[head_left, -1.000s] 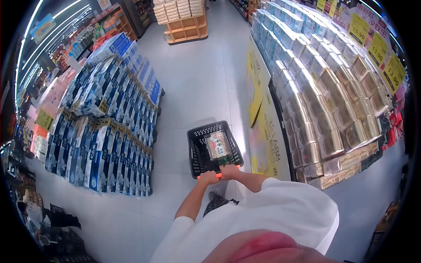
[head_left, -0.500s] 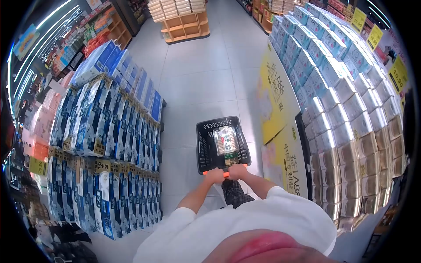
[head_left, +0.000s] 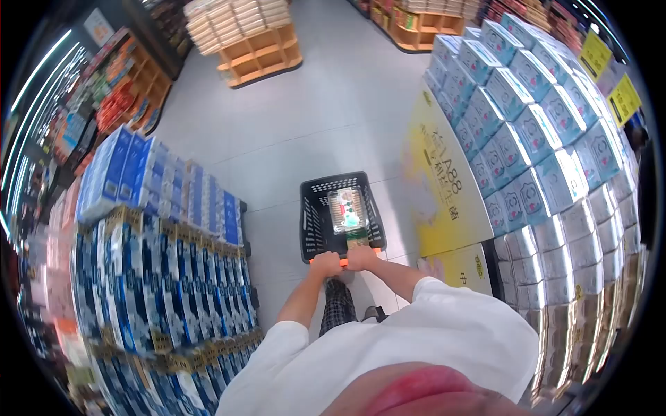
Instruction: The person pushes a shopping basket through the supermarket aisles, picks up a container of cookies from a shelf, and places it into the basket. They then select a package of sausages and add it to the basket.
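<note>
A black plastic basket (head_left: 311, 222) with an orange handle (head_left: 343, 263) is in front of my body. My left hand (head_left: 325, 265) is wrapped round the left part of the handle, and my right hand (head_left: 361, 258) grips it just to the right, close beside the left. Inside the basket, toward its right side, lies a clear-topped pack (head_left: 348, 210) with a white, red and green label. A smaller green and brown package (head_left: 357, 238) sits between that pack and the handle.
Stacked blue and white packs (head_left: 166, 277) stand on the left. On the right, light blue boxes (head_left: 513, 104) and shiny packs (head_left: 576, 277) rise behind a yellow printed board (head_left: 444, 187). A wooden display stand (head_left: 260, 55) is ahead, with another (head_left: 423, 28) farther right.
The stacks on both sides and the wooden stands have come nearer, and the view has turned slightly. The basket sits a little farther left in view, with both hands still on its handle.
</note>
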Tool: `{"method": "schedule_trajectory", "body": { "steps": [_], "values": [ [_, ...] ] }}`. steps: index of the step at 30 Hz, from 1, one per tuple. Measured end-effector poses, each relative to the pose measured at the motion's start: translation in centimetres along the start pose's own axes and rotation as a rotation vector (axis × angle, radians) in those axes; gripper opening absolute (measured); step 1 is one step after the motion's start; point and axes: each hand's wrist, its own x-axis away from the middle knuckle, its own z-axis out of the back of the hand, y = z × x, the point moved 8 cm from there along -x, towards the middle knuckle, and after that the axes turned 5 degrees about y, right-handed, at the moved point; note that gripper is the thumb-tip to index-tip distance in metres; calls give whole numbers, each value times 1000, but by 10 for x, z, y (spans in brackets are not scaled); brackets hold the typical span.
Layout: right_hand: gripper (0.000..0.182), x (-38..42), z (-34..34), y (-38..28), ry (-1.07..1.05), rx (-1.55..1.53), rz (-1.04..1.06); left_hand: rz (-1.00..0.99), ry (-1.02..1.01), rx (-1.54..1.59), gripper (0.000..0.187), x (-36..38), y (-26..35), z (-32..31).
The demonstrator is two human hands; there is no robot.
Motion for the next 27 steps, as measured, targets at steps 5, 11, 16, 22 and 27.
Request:
{"method": "schedule_trajectory", "body": {
  "steps": [5, 11, 16, 22, 27],
  "values": [
    [47, -90, 67, 31, 37, -45, -72, -78, -19, -45, 36, -104, -36, 64],
    [46, -183, 123, 76, -24, 37, -66, -198, 57, 48, 36, -209, -61, 104],
    [50, -281, 160, 130, -24, 62, -48, -115, 9, 164, 39, -282, -71, 186],
    [44, -371, 241, 149, -120, 74, 38, -73, 36, 180, 37, -367, -102, 243],
    [43, -466, 306, 167, -99, 148, 82, 28, 35, 295, 34, -444, -145, 310]
  ]
}}
